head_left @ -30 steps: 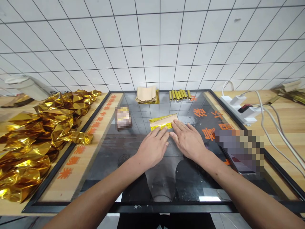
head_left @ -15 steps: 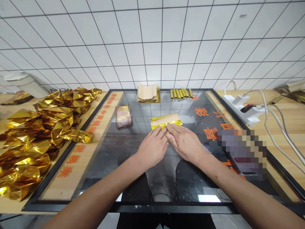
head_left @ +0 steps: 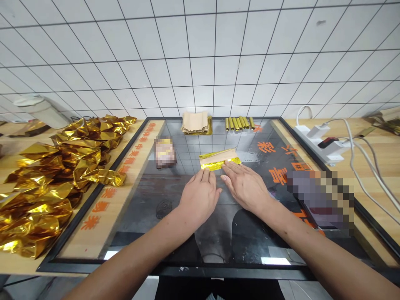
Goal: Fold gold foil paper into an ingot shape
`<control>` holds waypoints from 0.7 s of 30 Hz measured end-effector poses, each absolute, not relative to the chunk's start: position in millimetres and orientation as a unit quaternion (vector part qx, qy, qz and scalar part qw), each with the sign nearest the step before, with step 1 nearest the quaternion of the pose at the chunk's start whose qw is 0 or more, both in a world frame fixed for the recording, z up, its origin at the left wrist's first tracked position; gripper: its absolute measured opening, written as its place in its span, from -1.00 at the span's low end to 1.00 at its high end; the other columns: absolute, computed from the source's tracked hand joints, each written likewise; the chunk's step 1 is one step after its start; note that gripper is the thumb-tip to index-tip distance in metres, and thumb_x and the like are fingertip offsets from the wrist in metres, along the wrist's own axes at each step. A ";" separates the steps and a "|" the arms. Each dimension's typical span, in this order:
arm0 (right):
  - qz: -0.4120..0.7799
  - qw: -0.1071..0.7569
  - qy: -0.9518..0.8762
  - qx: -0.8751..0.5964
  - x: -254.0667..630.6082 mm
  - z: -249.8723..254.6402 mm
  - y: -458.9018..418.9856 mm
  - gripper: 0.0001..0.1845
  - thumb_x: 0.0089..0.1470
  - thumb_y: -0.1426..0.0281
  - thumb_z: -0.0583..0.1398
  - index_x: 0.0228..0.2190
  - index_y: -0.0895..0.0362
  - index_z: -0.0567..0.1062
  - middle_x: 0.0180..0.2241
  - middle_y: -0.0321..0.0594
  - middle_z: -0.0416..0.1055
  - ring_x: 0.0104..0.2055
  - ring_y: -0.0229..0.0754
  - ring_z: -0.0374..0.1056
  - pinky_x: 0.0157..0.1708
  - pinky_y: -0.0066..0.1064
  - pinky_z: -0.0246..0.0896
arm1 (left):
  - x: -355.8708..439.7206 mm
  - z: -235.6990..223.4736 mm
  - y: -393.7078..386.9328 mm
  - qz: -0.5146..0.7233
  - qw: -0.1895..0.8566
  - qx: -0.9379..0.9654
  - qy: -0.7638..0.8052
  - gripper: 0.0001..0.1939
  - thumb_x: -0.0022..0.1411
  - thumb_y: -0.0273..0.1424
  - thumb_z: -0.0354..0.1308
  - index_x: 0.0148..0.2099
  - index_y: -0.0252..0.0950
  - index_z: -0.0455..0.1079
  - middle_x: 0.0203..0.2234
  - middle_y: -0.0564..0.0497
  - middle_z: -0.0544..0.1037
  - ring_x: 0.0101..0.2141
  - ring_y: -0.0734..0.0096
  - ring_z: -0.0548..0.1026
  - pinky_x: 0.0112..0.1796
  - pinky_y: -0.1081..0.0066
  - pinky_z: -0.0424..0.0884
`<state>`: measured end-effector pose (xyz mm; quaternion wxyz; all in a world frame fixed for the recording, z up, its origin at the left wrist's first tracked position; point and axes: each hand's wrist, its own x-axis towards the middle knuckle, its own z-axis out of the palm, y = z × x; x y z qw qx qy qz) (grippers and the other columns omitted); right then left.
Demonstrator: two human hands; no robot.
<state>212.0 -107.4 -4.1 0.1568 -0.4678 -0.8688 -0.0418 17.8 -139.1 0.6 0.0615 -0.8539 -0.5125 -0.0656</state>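
A tiled wall (head_left: pixel 200 41) stands behind the desk (head_left: pixel 368 162), which bears glass (head_left: pixel 137 200) and, at left, foil (head_left: pixel 46 196); left hand (head_left: pixel 200 195) and right hand (head_left: pixel 246 186), fingers flat, thumbs apart, rest at the near edge of a sheet (head_left: pixel 218 157) mid-glass

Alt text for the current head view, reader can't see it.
A person's right hand rests on the gold near edge of a tan-and-gold sheet on a glass panel, the left hand at that edge. Behind it sit a tan-topped stack and short gold tubes; crumpled gold foil lies to the left.
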 end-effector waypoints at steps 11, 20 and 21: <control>-0.069 0.143 -0.851 -0.501 215.8 -5.1 -106.6 -0.45 0.54 0.25 -0.04 0.26 0.27 0.51 0.32 0.11 0.45 0.34 0.08 0.42 0.36 0.00 0.23 | 15.8 3.2 -141.5 -0.066 0.099 -0.842 -0.526 -0.58 0.52 -0.23 0.09 0.19 -0.44 0.46 0.02 -0.36 0.64 0.03 -0.09 0.57 0.01 0.05 0.49; -0.075 0.130 -0.841 -0.520 217.8 -6.1 -103.1 -0.46 0.56 0.26 -0.07 0.24 0.24 0.52 0.32 0.09 0.46 0.33 0.08 0.42 0.36 -0.03 0.18 | 12.9 2.1 -135.4 -0.075 0.095 -0.848 -0.516 -0.44 0.59 -0.16 0.02 0.34 -0.51 0.38 0.11 -0.35 0.59 0.10 -0.13 0.50 0.16 -0.04 0.39; -0.075 0.131 -0.838 -0.525 219.0 -6.1 -102.3 -0.47 0.55 0.26 -0.06 0.24 0.23 0.52 0.32 0.09 0.47 0.33 0.07 0.42 0.35 -0.04 0.18 | 12.2 2.7 -135.2 -0.074 0.095 -0.849 -0.514 -0.47 0.59 -0.16 0.02 0.32 -0.48 0.40 0.08 -0.33 0.60 0.09 -0.12 0.50 0.14 -0.03 0.40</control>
